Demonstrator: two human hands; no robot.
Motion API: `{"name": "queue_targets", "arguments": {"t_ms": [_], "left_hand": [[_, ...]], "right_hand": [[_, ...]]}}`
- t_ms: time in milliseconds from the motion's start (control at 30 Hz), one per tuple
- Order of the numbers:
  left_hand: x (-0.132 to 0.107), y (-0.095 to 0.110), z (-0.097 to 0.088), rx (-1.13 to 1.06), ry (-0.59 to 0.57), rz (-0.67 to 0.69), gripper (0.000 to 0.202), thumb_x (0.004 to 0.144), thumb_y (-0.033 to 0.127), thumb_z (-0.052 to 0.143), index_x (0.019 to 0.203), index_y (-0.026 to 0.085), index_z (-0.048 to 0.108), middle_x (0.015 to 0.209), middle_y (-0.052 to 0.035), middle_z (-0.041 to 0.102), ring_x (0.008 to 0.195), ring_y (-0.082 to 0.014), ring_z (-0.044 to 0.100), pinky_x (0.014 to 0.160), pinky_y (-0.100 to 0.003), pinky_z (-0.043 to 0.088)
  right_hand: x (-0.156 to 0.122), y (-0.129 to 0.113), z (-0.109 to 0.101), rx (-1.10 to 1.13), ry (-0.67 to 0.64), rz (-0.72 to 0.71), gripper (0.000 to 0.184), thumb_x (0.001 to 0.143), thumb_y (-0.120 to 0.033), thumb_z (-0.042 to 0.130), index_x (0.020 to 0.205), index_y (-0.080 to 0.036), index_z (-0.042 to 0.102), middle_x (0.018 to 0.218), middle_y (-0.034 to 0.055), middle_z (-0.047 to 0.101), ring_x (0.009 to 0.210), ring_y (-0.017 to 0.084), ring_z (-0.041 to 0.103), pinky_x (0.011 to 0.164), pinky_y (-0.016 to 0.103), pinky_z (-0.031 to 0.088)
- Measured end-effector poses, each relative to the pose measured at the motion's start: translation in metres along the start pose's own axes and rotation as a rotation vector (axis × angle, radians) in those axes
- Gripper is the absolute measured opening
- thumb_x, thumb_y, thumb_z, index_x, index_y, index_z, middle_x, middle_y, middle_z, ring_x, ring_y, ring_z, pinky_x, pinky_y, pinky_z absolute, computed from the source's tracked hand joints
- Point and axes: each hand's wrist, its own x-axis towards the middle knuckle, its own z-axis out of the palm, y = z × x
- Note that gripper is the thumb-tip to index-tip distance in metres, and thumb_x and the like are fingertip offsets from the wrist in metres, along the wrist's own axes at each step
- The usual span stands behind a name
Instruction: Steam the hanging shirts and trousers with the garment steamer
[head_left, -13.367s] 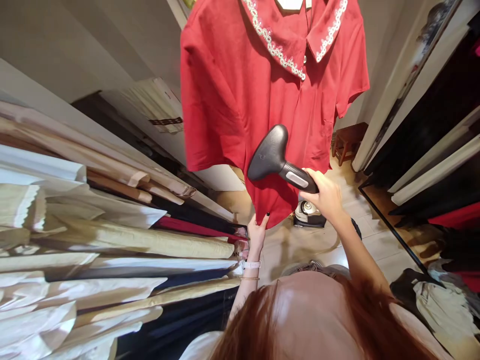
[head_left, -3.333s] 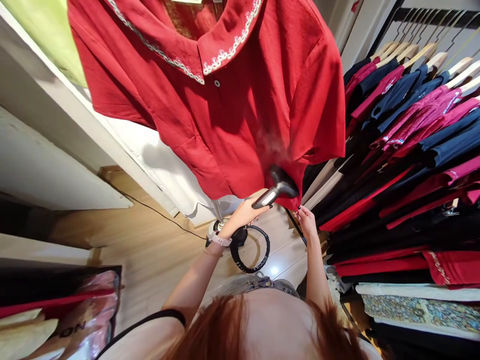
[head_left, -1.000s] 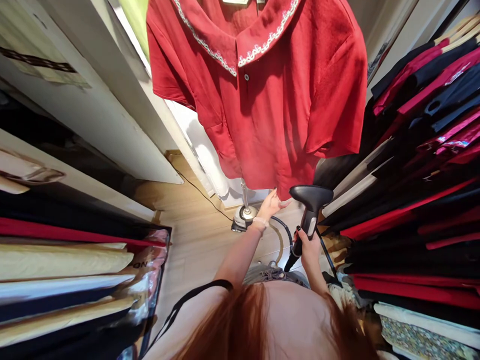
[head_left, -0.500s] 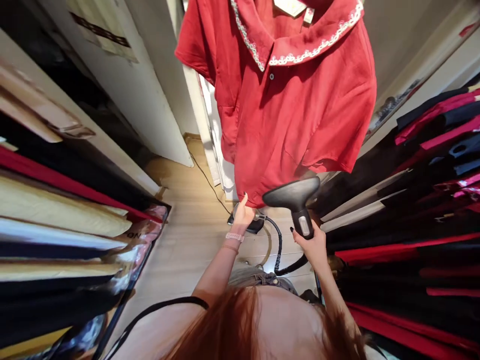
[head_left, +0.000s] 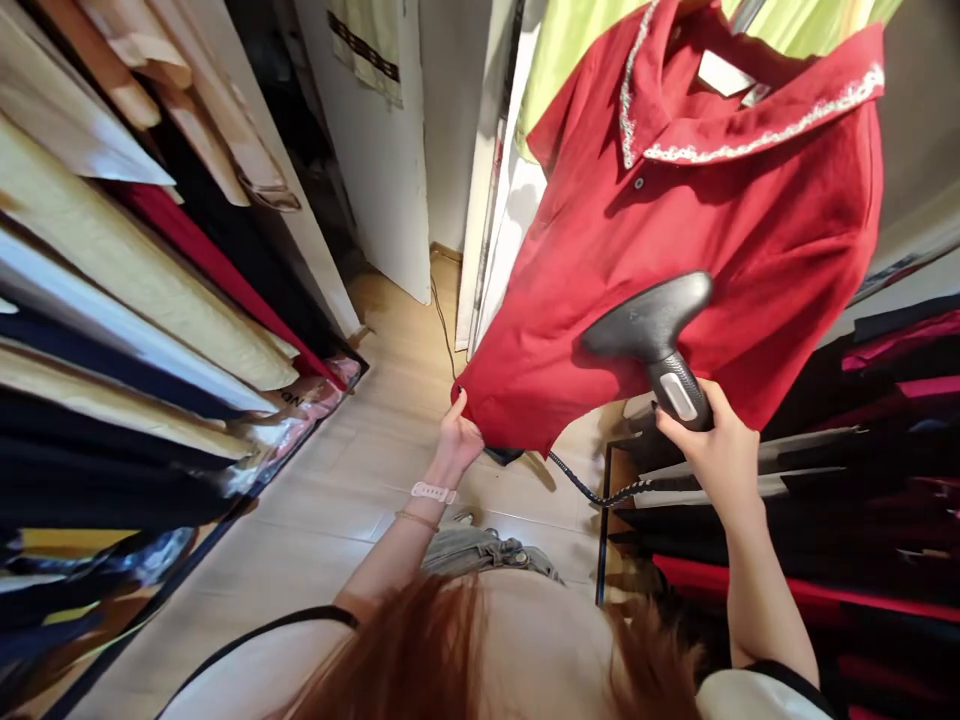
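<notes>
Steamer (head_left: 651, 335) up, red shirt (head_left: 720, 250) (white-trim collar (head_left: 761, 135))

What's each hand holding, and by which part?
The left hand pinches the lower hem of the red embroidered-collar shirt; the right hand grips the black handheld garment steamer by its handle.

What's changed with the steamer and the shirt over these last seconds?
The garment steamer has passed from the left hand to the right hand and risen against the red shirt, whose hem the left hand now grips. The shirt still hangs up.
</notes>
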Motion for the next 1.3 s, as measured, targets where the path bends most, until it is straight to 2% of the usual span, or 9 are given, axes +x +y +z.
{"name": "queue_targets", "arguments": {"t_ms": [133,333,500,600,700,833,1000,1167,1300], "left_hand": [[-0.008,0.003,0.009,0.003,0.060,-0.054,0.036,0.100,0.035,0.052,0.126,0.018,0.069,0.122,-0.0093,0.074,0.121,-0.0275,0.068,0.107,-0.044,0.055],[-0.009,-0.007,0.016,-0.063,-0.019,-0.160,0.038,0.103,0.034,0.047,0.128,0.016,0.068,0.119,-0.0110,0.075,0.123,-0.0281,0.066,0.112,-0.046,0.050],[-0.014,-0.026,0.009,-0.155,0.000,-0.377,0.034,0.104,0.028,0.047,0.126,0.014,0.069,0.113,-0.0102,0.077,0.113,-0.0244,0.072,0.114,-0.043,0.048],[-0.020,-0.036,0.007,-0.180,0.022,-0.453,0.033,0.104,0.028,0.049,0.126,0.013,0.068,0.114,-0.0110,0.077,0.108,-0.0239,0.074,0.115,-0.045,0.046],[-0.023,-0.041,0.008,-0.186,0.033,-0.470,0.037,0.105,0.028,0.046,0.133,0.013,0.065,0.119,-0.0115,0.075,0.111,-0.0240,0.073,0.118,-0.046,0.043],[-0.022,-0.043,0.008,-0.198,0.027,-0.448,0.042,0.106,0.028,0.044,0.143,0.013,0.057,0.123,-0.0127,0.073,0.114,-0.0238,0.071,0.120,-0.047,0.040],[-0.016,-0.040,0.002,-0.223,-0.008,-0.449,0.047,0.106,0.031,0.042,0.149,0.013,0.051,0.128,-0.0146,0.070,0.120,-0.0248,0.068,0.122,-0.048,0.037],[-0.008,-0.037,-0.013,-0.273,-0.034,-0.477,0.049,0.107,0.034,0.038,0.152,0.016,0.049,0.125,-0.0133,0.071,0.118,-0.0240,0.069,0.121,-0.047,0.038],[-0.002,-0.032,-0.024,-0.315,-0.053,-0.445,0.049,0.108,0.034,0.035,0.152,0.017,0.050,0.121,-0.0107,0.074,0.112,-0.0212,0.072,0.122,-0.043,0.038]], "right_hand": [[0.003,0.012,-0.011,-0.098,-0.049,-0.034,0.051,0.080,-0.064,0.069,0.115,-0.026,0.069,0.074,-0.0008,0.070,0.065,0.020,0.065,0.061,0.026,0.043],[0.010,0.011,-0.006,-0.288,-0.265,-0.074,0.051,0.078,-0.058,0.070,0.117,-0.025,0.068,0.069,0.0007,0.070,0.062,0.024,0.067,0.058,0.027,0.038],[0.027,0.003,-0.009,-0.279,-0.161,-0.018,0.051,0.084,-0.059,0.064,0.122,-0.024,0.063,0.081,0.0030,0.074,0.075,0.026,0.071,0.066,0.030,0.045],[0.037,-0.007,-0.013,-0.339,-0.252,-0.016,0.048,0.084,-0.056,0.067,0.118,-0.022,0.063,0.081,0.0046,0.074,0.079,0.029,0.071,0.069,0.031,0.045],[0.044,-0.012,-0.011,-0.400,-0.376,-0.057,0.044,0.082,-0.051,0.069,0.115,-0.023,0.064,0.085,0.0059,0.074,0.081,0.030,0.071,0.067,0.030,0.044],[0.052,-0.007,-0.004,-0.400,-0.269,-0.041,0.047,0.087,-0.053,0.064,0.122,-0.021,0.061,0.090,0.0085,0.075,0.083,0.030,0.072,0.068,0.031,0.044],[0.060,-0.005,-0.005,-0.453,-0.418,-0.071,0.046,0.084,-0.051,0.070,0.119,-0.023,0.064,0.090,0.0078,0.075,0.085,0.031,0.072,0.067,0.031,0.043],[0.065,-0.013,-0.005,-0.424,-0.331,-0.107,0.049,0.086,-0.052,0.068,0.126,-0.024,0.061,0.097,0.0077,0.076,0.090,0.030,0.073,0.068,0.030,0.043],[0.067,-0.010,0.002,-0.500,-0.429,-0.125,0.045,0.084,-0.052,0.071,0.118,-0.024,0.064,0.093,0.0073,0.076,0.086,0.031,0.073,0.064,0.030,0.040]]}}
